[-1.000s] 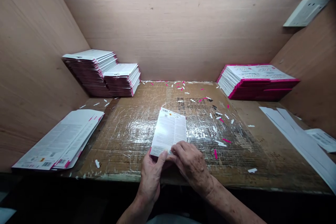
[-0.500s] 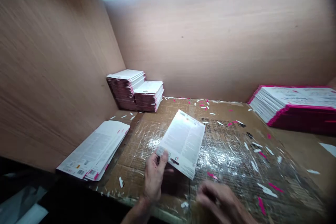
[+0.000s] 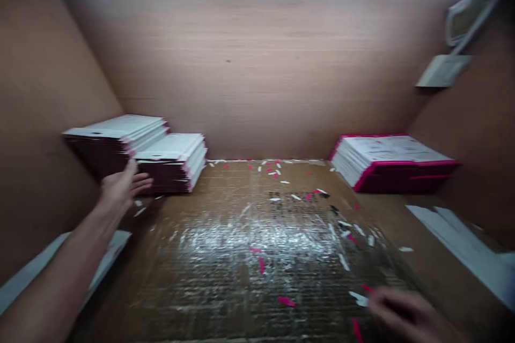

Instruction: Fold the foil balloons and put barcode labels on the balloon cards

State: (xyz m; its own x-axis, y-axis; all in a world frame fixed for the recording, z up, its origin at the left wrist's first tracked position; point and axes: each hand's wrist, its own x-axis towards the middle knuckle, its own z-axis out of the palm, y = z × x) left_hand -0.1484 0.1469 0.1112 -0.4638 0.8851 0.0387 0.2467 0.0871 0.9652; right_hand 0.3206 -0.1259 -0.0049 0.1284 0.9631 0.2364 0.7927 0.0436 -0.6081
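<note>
cardboard tabletop [image 3: 209,284], left hand [image 3: 118,187] spread beside stacked cards [image 3: 169,174], right hand [image 3: 402,313] curled, hold unclear

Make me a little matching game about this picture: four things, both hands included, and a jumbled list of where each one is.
Things:
1. Left hand
2. Right hand
3. Pink-edged stack
4. White wall box

Places:
A. Upper right, with a cable above it
B. Low at the right, blurred, near a white scrap
C. By the back wall, on the right
D. At the left, in front of two white-topped stacks

Pairs: 1-D, 2-B, 3-C, 4-A
</note>
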